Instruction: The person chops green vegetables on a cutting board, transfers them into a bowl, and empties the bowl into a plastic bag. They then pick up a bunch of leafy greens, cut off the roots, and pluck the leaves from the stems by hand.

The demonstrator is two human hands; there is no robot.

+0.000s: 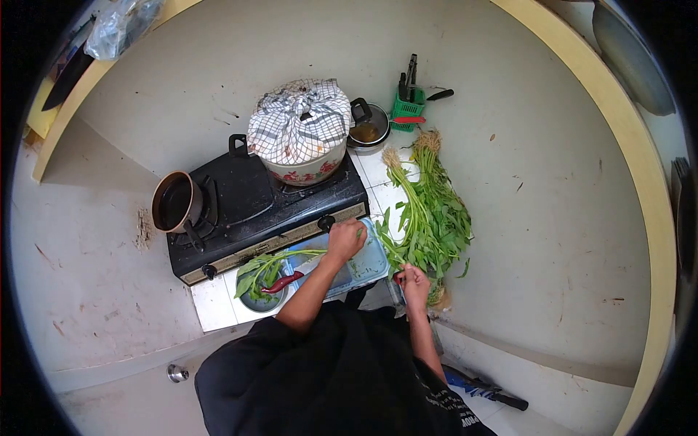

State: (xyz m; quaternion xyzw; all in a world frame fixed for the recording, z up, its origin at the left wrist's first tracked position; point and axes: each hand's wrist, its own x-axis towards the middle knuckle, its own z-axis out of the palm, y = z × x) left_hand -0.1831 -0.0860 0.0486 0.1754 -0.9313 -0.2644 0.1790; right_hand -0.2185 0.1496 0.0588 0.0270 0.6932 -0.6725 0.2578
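Observation:
My left hand [347, 240] is over a light blue tray [372, 258], its fingers curled together; what they hold, if anything, is hidden. My right hand [414, 287], right of the tray, has its fingers pinched on a leafy green stem at the lower end of the bunch. The bunch of leafy greens [432, 218], roots pointing away from me, lies on white tiles. A knife with a dark red handle [282, 282] rests by the tray's left side, its blade partly behind my left forearm. Cut greens [254, 272] lie in and over a grey bowl [262, 299].
A black two-burner stove [240, 185] carries a saucepan of dark liquid [177, 202] and a large pot wrapped in checked cloth [299, 123]. Behind stand a small pan [369, 131] and a green basket of utensils [407, 109]. Walls enclose the counter.

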